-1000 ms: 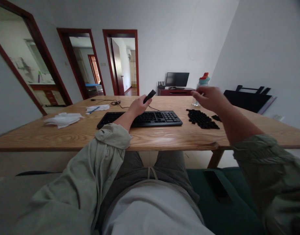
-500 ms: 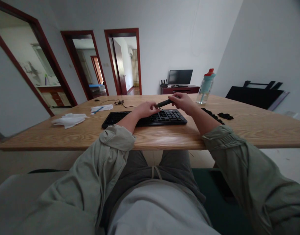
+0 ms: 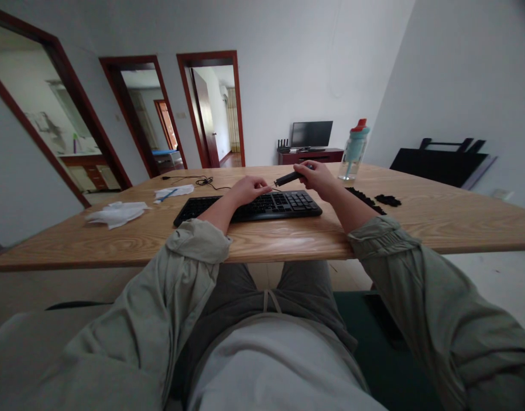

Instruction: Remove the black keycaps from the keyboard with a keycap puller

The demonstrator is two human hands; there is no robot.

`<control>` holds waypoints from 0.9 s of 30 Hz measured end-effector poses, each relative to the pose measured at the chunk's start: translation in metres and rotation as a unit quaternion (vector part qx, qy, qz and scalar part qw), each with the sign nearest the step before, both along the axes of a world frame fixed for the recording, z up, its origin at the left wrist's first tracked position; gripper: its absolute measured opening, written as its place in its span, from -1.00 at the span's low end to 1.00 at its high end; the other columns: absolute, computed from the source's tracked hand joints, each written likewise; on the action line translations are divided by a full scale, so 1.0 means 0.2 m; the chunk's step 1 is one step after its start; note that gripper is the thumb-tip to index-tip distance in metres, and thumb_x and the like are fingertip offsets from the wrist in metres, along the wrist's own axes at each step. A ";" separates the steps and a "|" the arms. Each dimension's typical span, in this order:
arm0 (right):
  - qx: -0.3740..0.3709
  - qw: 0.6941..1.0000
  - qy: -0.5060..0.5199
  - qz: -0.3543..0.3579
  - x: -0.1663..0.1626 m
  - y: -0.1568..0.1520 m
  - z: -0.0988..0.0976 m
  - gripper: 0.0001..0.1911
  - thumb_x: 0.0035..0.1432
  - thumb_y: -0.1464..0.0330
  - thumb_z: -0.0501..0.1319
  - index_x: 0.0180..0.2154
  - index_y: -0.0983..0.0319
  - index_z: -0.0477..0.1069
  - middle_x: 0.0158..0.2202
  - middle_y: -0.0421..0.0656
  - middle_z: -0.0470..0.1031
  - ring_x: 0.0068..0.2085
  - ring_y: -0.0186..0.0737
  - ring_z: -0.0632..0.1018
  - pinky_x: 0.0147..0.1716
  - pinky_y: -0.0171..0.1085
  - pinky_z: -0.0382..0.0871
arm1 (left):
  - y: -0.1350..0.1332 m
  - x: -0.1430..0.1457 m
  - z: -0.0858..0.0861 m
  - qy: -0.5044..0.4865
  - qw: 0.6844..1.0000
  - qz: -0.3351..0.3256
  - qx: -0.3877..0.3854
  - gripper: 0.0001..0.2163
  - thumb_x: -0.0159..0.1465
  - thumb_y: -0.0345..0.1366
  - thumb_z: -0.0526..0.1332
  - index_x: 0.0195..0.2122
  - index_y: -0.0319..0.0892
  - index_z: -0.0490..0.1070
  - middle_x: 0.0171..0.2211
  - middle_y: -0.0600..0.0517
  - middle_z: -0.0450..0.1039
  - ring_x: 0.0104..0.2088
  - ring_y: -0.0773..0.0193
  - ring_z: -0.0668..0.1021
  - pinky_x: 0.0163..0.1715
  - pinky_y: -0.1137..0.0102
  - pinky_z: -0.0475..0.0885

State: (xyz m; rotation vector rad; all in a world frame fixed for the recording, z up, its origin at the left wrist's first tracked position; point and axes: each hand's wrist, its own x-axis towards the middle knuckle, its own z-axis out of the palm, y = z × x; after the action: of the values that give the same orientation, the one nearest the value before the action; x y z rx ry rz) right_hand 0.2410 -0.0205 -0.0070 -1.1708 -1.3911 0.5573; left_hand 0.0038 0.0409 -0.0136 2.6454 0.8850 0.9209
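Note:
A black keyboard (image 3: 283,206) lies on the wooden table before me, with some dark gaps among its keys. My right hand (image 3: 316,176) is closed around a slim black stick-shaped tool (image 3: 289,178), whose small metallic-looking tip points left and down above the keyboard. My left hand (image 3: 249,190) hovers over the keyboard's middle, fingers curled and pinched close to that tip but a little apart from it. Whatever those fingers hold, if anything, is too small to make out. Right of the keyboard are small black pieces that look like keycaps (image 3: 365,200), laid in a band, with a smaller cluster (image 3: 388,200) beside them.
On the left of the table (image 3: 288,242) lie crumpled white tissue (image 3: 118,214) and a blue brush-like stick (image 3: 166,195) on another white sheet. A black cable (image 3: 205,181) coils behind the keyboard. At the back right stands a water bottle (image 3: 354,151) with a red cap.
My left fingers have come away from the tool's tip, slightly to the left. The right hand still holds the tool at about the same place. The whole view has shifted slightly.

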 end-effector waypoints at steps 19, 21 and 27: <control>0.004 0.980 -0.085 -0.180 0.06 0.01 -0.02 -0.80 0.00 0.28 0.32 -0.37 0.26 0.42 -0.60 -0.20 0.42 -0.55 -0.36 0.34 -0.53 -0.35 0.23 | 0.06 -0.03 -0.01 0.066 0.996 0.063 -0.019 -0.69 0.21 -0.12 0.22 -0.16 -0.22 0.55 -0.39 -0.01 0.51 -0.41 0.29 0.47 -0.40 0.41 0.30; -0.006 0.979 -0.097 -0.178 0.06 0.01 -0.02 -0.80 -0.02 0.29 0.33 -0.36 0.26 0.43 -0.59 -0.19 0.42 -0.54 -0.34 0.36 -0.52 -0.34 0.24 | 0.05 -0.03 -0.01 0.072 0.995 0.065 -0.023 -0.68 0.21 -0.11 0.21 -0.15 -0.23 0.55 -0.37 -0.01 0.52 -0.40 0.29 0.48 -0.40 0.41 0.30; -0.016 0.977 -0.114 -0.178 0.07 0.04 -0.03 -0.75 -0.04 0.26 0.34 -0.32 0.25 0.41 -0.51 -0.15 0.46 -0.48 -0.27 0.43 -0.48 -0.31 0.27 | 0.05 -0.03 -0.01 0.076 0.995 0.067 -0.024 -0.69 0.21 -0.13 0.22 -0.13 -0.22 0.56 -0.34 -0.01 0.53 -0.37 0.29 0.49 -0.35 0.42 0.34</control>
State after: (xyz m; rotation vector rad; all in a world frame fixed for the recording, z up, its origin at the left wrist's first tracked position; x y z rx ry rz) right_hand 0.2553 -0.0135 -0.0136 -1.5065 -1.3222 0.1949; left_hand -0.0032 0.0514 -0.0158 2.6708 1.1173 0.7224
